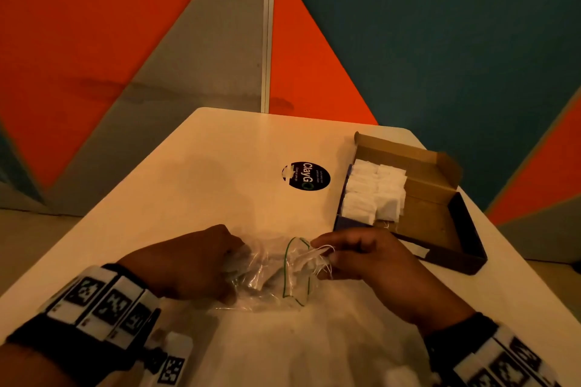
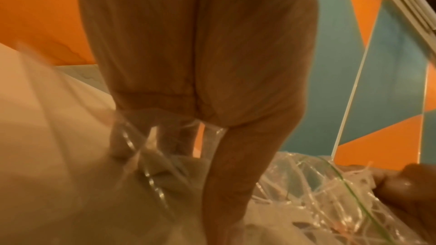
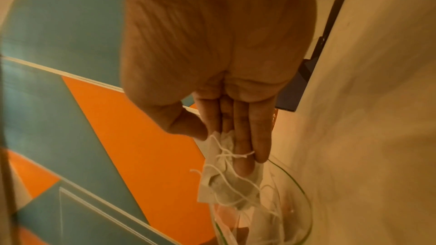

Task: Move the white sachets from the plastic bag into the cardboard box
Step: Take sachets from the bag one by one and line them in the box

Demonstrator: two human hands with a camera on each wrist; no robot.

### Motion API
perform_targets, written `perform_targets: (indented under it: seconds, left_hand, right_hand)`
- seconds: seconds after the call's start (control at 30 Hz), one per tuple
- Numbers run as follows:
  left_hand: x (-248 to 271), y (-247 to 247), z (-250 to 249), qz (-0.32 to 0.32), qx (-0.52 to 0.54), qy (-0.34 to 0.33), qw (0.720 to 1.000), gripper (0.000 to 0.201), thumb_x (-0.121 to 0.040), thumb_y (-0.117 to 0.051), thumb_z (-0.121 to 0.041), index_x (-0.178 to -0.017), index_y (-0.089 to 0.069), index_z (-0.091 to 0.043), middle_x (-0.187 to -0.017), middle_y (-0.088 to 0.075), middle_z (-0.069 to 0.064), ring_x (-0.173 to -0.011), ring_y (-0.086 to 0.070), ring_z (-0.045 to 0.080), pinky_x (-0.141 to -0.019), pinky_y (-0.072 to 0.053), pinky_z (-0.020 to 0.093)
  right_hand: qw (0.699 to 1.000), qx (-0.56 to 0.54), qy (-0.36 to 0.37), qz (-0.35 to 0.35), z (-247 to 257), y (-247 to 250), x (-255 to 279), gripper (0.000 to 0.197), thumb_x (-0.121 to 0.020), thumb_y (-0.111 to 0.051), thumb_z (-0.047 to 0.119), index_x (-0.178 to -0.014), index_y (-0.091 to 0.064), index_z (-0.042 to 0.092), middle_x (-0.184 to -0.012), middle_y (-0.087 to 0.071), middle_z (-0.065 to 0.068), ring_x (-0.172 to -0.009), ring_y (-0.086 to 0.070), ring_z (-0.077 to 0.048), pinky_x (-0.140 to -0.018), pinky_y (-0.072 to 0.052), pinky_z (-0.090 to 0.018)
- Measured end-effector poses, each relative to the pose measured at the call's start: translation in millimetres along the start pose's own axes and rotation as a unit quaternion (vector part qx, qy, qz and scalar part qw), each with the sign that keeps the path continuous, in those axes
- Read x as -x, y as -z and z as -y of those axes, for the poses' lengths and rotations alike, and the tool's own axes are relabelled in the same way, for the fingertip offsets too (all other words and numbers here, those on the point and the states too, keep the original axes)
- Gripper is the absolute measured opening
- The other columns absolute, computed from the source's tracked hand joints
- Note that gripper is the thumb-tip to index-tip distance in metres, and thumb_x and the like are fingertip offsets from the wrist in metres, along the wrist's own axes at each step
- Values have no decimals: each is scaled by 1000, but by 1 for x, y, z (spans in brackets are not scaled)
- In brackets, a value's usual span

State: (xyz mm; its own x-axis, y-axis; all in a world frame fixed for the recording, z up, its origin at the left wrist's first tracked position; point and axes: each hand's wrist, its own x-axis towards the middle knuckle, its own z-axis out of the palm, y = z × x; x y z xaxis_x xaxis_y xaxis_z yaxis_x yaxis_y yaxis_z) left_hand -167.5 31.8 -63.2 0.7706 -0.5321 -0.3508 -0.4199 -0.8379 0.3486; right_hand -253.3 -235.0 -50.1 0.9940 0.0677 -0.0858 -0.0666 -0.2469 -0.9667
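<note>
1. Head view shows the left hand at the left, low on the table. Its fingers are curled and grip the closed end of the plastic bag. It pins that end down.
2. Next comes the bag itself. It lies flat, with its long way running left to right. Its mouth, with the thin green line, faces right.
3. Then comes the right hand, right at the mouth of the bag. The right wrist view shows its thumb and fingers pinching a small bunch of white sachets. Thin white strings hang off them. The bunch is partly out of the bag, and a few more sit inside.
4. Farthest right is the cardboard box. It is open and sits past the right hand, farther back on the table. Many white sachets already lie in rows in its left part.
5. I think the bunch must come out to the right, along the long way of the bag, then go up and back to the box.
6. The right hand is much nearer the box, so it should carry them.
7. The strings may catch on the bag.
</note>
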Motion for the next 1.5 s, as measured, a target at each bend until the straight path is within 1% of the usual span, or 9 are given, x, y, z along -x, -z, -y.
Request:
perform_targets:
  seconds: [0.23, 0.37, 0.5, 0.83, 0.93, 1.07, 1.17, 1.37, 1.5]
  left_hand:
    - [3, 2, -2, -12, 2, 4, 1000, 30, -64, -81, -42, -71, -53, -44, -97, -56, -13, -92, -61, 11, -82, -54, 38]
    - [5, 3, -6, -10, -5, 7, 1000, 38, -67, -82, -45, -84, -48, -49, -110, -51, -15, -100, -57, 7, -90, -52, 31]
    - [5, 2, -10, -11, -12, 17, 1000, 56, -72, -82, -40, -123, -60, -29, -119, -55, -12, -104, -59, 9, -94, -52, 33]
    - [6, 3, -10, -11, 11, 3, 1000, 39, -69, -84, -37, -100, -63, -43, -104, -59, -14, -93, -61, 9, -84, -54, 31]
    - [4, 1, -9, -13, -3, 18, 1000, 54, -69, -83, -39, -118, -60, -34, -116, -55, -13, -102, -59, 10, -92, -53, 33]
    - [5, 1, -7, -8, -20, 19, 1000, 53, -65, -81, -48, -109, -54, -43, -113, -47, -17, -101, -56, 8, -92, -53, 34]
    - [7, 3, -9, 6, -27, 26, 999, 45, -63, -80, -49, -97, -51, -47, -110, -46, -17, -99, -55, 8, -90, -54, 35]
    - [14, 14, -19, 8, -19, 8, 1000, 82, -70, -85, -40, -140, -44, -35, -138, -46, -14, -121, -50, 8, -100, -44, 21]
    - [31, 31, -46, -162, 112, -89, 976, 69, -69, -80, -53, -131, -50, -49, -139, -45, -31, -120, -46, -12, -100, -36, 9]
  right_hand:
    - [962, 266, 36, -51, -4, 4, -3, 43, -91, -63, 7, -91, -70, 49, -99, -73, 19, -87, -68, 5, -79, -51, -8]
    - [955, 287, 49, -48, -2, 2, 0, 33, -95, -62, 15, -102, -70, 46, -90, -69, 25, -82, -64, 14, -67, -43, 3]
    - [940, 333, 50, -58, 2, -1, 1, 29, -96, -61, 21, -104, -70, 48, -90, -60, 34, -81, -59, 11, -70, -39, 1]
    - [857, 498, 79, -102, 26, 1, 7, 22, -93, -60, 44, -113, -66, 47, -111, -60, 16, -102, -48, -7, -93, -43, -26]
    - [828, 546, 94, -84, 39, 5, 12, 26, -96, -55, 42, -120, -65, 43, -116, -65, 17, -106, -47, -6, -98, -40, -27]
    - [795, 593, 89, -86, 54, 15, 16, 30, -100, -50, 33, -127, -61, 41, -125, -62, 17, -112, -48, -7, -100, -37, -26]
    - [819, 553, 76, -133, 58, 22, 15, 28, -98, -55, 29, -122, -66, 39, -120, -64, 15, -99, -48, -4, -92, -40, -24]
    - [934, 284, 113, -187, 56, 30, 19, 20, -89, -66, 30, -86, -66, 50, -86, -60, 33, -86, -60, 2, -67, -39, -9]
    - [970, 93, 118, -190, 55, 24, 22, 20, -87, -69, 22, -80, -73, 40, -79, -73, 23, -79, -67, 4, -52, -49, -7]
